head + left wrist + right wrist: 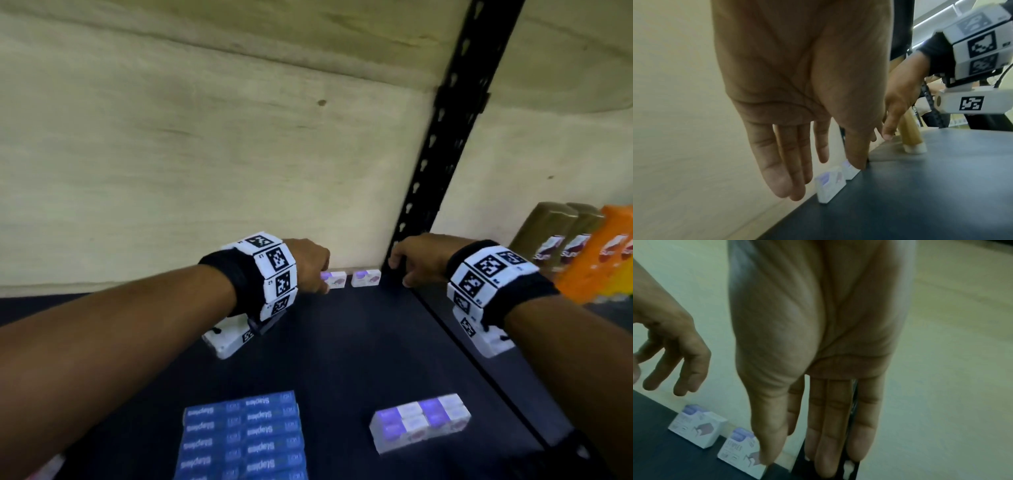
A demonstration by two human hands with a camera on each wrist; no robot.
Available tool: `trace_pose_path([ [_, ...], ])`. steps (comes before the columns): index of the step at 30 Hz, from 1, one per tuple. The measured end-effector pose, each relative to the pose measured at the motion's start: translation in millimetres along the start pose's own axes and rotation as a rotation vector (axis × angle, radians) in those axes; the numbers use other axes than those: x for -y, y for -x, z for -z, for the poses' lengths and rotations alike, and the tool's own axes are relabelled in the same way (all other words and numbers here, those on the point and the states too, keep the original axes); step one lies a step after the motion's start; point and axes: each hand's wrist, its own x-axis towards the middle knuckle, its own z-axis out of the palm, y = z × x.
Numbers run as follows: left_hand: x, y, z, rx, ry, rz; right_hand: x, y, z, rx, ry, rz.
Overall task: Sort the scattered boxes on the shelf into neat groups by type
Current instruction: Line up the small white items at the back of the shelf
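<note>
Two small white-and-purple staple boxes stand side by side against the back wall of the dark shelf [342, 342]: the left box [334, 279] [830, 185] [696, 428] and the right box [365, 277] [849, 170] [742, 451]. My left hand [320, 284] [818, 175] hovers just over the left box with straight fingers, holding nothing. My right hand [399, 272] [797, 464] hangs flat beside the right box, near the black post, also holding nothing. Near the front lie a neat block of blue Staples boxes [239, 435] and a block of white-and-purple boxes [419, 421].
A black perforated upright post [438, 137] rises at the shelf's back right corner. Beyond it stand brown drink bottles [561, 236] and orange ones [606, 260]. A pale wooden wall [171, 154] closes the back. Bare dark shelf lies between the back boxes and the front blocks.
</note>
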Motion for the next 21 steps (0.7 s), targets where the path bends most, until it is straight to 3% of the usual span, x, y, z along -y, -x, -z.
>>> trace_pose_path([
  [8, 12, -32, -13, -0.005, -0.111, -0.039, 11, -53, -18, 0.005, -0.074, 0.054],
  [21, 12, -51, -8, 0.042, -0.12, -0.069, 15, -66, -21, 0.11, -0.105, 0.052],
])
